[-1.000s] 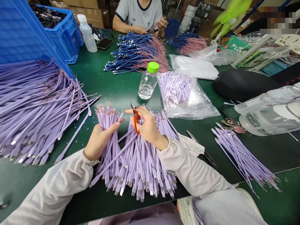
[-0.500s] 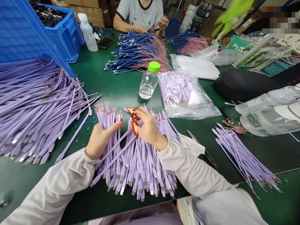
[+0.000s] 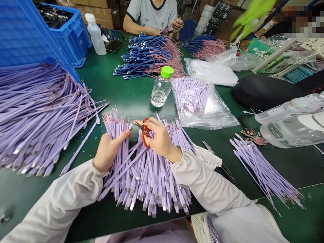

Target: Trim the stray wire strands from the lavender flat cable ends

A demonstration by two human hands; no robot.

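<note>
My left hand (image 3: 108,151) grips the upper part of a thick bundle of lilac flat cables (image 3: 149,180), whose stripped wire ends fan out at the top. My right hand (image 3: 160,139) sits just beside it, holding small orange-handled snips (image 3: 144,132) between thumb and fingers. Their metal blades point left, right above the wire ends near my left thumb. The lower cable ends, with metal connectors, spread over the green table mat (image 3: 126,91). Part of the snips is hidden by my fingers.
A large pile of lilac cables (image 3: 43,116) lies to the left, below a blue crate (image 3: 68,40). A bottle with a green cap (image 3: 162,87) and a bagged cable bundle (image 3: 194,101) stand ahead. Tweezers (image 3: 220,163) and loose cables (image 3: 263,170) lie right. A co-worker (image 3: 152,15) handles blue cables (image 3: 149,57).
The snips have swung from pointing up to pointing left, toward my left thumb. My right hand has shifted slightly with them. My left hand still holds the bundle.
</note>
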